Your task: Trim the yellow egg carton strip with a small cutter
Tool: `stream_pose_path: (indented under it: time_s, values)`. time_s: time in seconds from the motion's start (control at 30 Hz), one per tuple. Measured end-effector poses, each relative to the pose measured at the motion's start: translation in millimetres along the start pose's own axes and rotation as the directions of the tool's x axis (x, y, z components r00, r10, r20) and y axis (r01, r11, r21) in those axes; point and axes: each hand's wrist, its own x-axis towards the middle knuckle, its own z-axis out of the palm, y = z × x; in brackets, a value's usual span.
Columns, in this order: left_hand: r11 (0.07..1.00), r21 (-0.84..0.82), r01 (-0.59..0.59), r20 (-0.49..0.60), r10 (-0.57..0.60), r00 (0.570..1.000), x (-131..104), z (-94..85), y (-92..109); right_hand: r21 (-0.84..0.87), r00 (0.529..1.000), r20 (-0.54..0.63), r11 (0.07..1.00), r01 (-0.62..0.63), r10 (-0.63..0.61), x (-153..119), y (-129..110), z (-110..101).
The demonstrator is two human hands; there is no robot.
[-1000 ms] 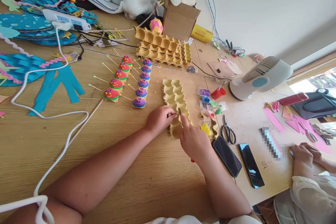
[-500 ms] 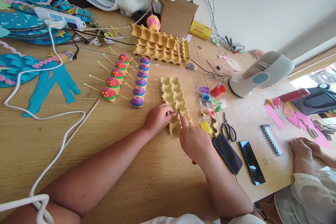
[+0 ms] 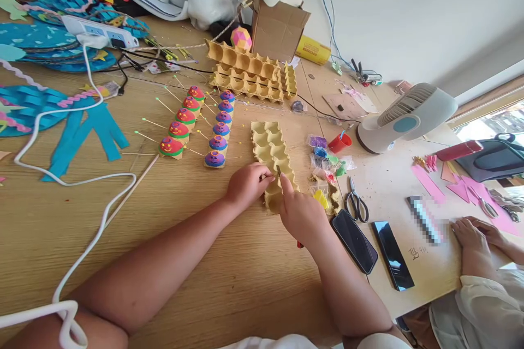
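A strip of pale yellow egg carton [image 3: 268, 133] lies on the wooden table in front of me, its cups facing up. The fingers of my left hand [image 3: 250, 181] are closed on the carton's left side, near its lower half. My right hand [image 3: 302, 211] is wrapped round a knife [image 3: 279, 170], index finger stretched along it. A short dark blade shows past that fingertip, against the middle of the carton; a bit of red handle pokes out below the palm. Most of the knife is hidden in my fist.
Left of the carton stand red-green caterpillars [image 3: 179, 131] and blue-purple caterpillars [image 3: 221, 129]. Scissors [image 3: 357, 202], a black phone [image 3: 354, 241], clay packets [image 3: 321, 155] and a white fan [image 3: 405, 117] are to the right. A white cable [image 3: 98, 229] crosses the left side. Another person's hands [image 3: 475, 233] rest far right.
The view has shifted slightly, so the things on the left sit a little further right and lower. Both hands keep nearly the same place on the carton.
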Motion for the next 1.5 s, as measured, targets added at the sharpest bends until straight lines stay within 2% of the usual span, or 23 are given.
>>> stream_pose_path:
  time_s: [0.17, 0.37, 0.6, 0.83, 1.17, 1.5]
  values:
    - [1.0, -0.008, 0.014, 0.009, -0.013, 1.0, 0, 0.7, 0, -0.025, 0.999, 0.008, 0.999, 0.041, -0.041, -6, 3, -2]
    - [1.0, 0.003, 0.006, -0.001, -0.006, 1.0, 1, 1.4, 0, 0.016, 1.0, -0.002, 1.0, 0.018, -0.018, 3, 4, 0]
    - [1.0, 0.0, 0.002, 0.011, -0.002, 1.0, 0, 0.1, 1, 0.021, 0.999, 0.005, 0.999, 0.043, -0.043, -5, 6, -1]
    - [1.0, 0.007, -0.001, -0.003, 0.001, 1.0, 0, 1.3, 0, 0.03, 1.0, 0.007, 1.0, 0.005, -0.005, 7, 5, 0]
    - [1.0, -0.004, 0.004, -0.003, -0.004, 1.0, 0, 0.3, 1, -0.03, 0.998, 0.058, 0.999, 0.025, -0.023, -18, 7, -9]
    - [1.0, -0.004, 0.002, -0.005, -0.002, 1.0, 0, 0.4, 0, -0.09, 0.998, 0.054, 0.995, 0.034, -0.03, -28, 8, -9]
